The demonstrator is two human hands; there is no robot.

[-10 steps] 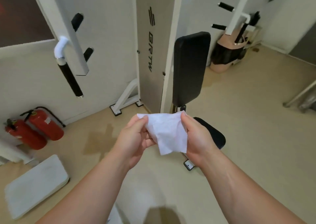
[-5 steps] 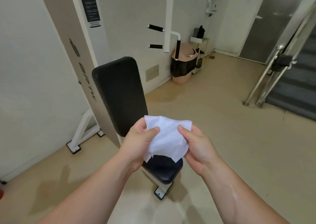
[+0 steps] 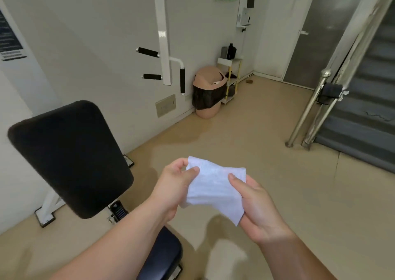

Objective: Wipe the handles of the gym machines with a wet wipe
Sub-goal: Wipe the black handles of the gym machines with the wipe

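Observation:
A white wet wipe (image 3: 213, 186) is spread between both hands in front of me. My left hand (image 3: 174, 189) pinches its upper left corner and my right hand (image 3: 256, 207) holds its right edge from below. Further off, a white machine arm (image 3: 162, 34) hangs down by the wall with black foam handles: an upper one (image 3: 148, 52), a lower one (image 3: 151, 76) and an upright one (image 3: 182, 81). Both hands are well short of these handles. The machine's black backrest (image 3: 70, 158) stands at my left and its seat (image 3: 162, 256) is below my left forearm.
A pink bin with a black bag (image 3: 208, 93) stands against the wall beyond the handles, beside a small white shelf (image 3: 232, 74). A metal stair railing (image 3: 310, 110) and grey stairs (image 3: 363, 117) are on the right. Beige floor (image 3: 245, 134) lies between.
My view has swung right: the left machine arm and fire extinguishers left the frame, the right handles, bin and stairs came closer. Both hands keep holding the wipe.

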